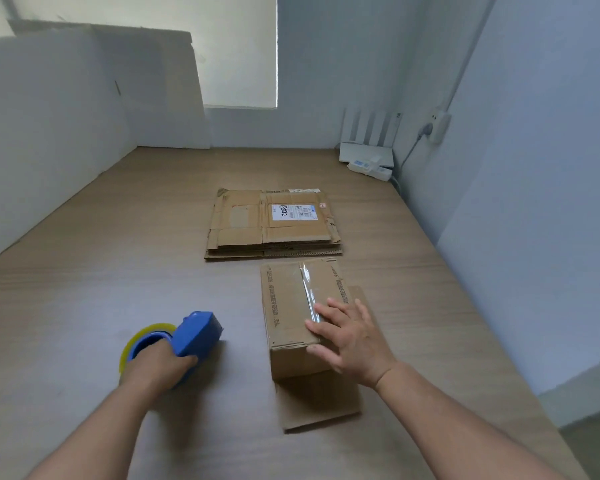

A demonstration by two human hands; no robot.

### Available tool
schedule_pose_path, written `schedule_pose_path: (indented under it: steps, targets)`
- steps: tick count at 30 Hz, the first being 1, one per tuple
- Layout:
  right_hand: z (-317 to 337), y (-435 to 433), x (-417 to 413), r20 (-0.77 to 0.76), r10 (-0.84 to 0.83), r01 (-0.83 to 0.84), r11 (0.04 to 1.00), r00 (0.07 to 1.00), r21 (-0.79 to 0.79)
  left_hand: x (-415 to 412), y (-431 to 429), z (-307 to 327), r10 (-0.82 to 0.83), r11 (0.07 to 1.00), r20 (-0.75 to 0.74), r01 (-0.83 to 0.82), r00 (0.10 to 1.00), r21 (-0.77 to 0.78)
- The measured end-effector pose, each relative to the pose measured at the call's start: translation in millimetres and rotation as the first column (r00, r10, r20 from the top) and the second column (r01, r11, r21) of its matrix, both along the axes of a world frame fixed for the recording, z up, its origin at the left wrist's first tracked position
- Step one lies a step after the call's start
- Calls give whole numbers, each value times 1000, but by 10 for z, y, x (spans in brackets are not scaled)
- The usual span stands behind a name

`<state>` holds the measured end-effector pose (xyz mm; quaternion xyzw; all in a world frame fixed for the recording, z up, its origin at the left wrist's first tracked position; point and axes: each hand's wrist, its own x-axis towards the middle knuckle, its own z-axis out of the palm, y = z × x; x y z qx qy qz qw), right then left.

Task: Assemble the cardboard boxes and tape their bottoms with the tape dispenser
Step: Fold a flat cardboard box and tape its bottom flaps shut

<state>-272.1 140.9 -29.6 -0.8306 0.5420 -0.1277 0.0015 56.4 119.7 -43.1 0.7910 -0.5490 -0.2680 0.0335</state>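
Left grip: my left grip is curled tight around the blue tape dispenser, fingers wrapped over its handle.
Tape dispenser: low over the counter, to the left of the box and apart from it; its yellowish tape roll sits on the side nearer my wrist, and the blue head points away from me.
Right grip: my right grip lies flat and spread on the box, clasping nothing; the fingertips rest on the near end of the taped seam and the thumb lies along the box's near top edge.
Box: the assembled cardboard box stands on the counter in front of me, right of centre, bottom face up, with its open flaps spread on the counter beneath it.
Tape strip: a clear strip runs along the centre seam of the box's top face, from the far edge to under my fingers.
Flat boxes: a stack of flattened cardboard boxes lies just beyond the assembled box; the top one bears a white label.
Far right corner: a white router and a power strip sit against the wall.
Left side: white boards lean upright along the counter's edge.
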Motion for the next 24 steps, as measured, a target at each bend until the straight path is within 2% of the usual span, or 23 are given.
schedule_pose_path:
  steps: [1, 3, 5, 8, 10, 13, 15, 19, 24]
  targets:
    - [56, -9, 15, 57, -26, 24, 999, 998, 41, -58, 12, 65, -33, 999, -50, 32, 998, -15]
    - [179, -26, 45, 198, -132, 82, 967, 971, 242, -190, 38, 290, -84, 994, -156, 72, 984, -79]
    - [303, -39, 71, 336, -202, 83, 938, 920, 337, -322, 85, 559, -145, 981, -310, 95, 940, -169]
    - [540, -8, 71, 611, -238, 86, 960, 755, 268, -480, 165, 899, -334, 935, -409, 244, 849, -257]
    - [690, 33, 84, 746, -226, 17, 961, 627, 277, -560, 197, 1045, -420, 905, -448, 330, 789, -267]
    - [848, 79, 135, 806, -234, -110, 932, 544, 344, -656, 196, 1119, -483, 876, -482, 400, 731, -270]
    - [872, 88, 162, 845, -243, -137, 929, 476, 344, -716, 206, 1130, -498, 867, -486, 425, 718, -260]
    - [876, 100, 129, 850, -228, -96, 947, 475, 307, -765, 207, 1127, -491, 871, -486, 415, 723, -262]
    - [876, 163, 85, 883, -218, -217, 919, 415, 329, -769, 190, 1126, -467, 884, -506, 401, 725, -241]
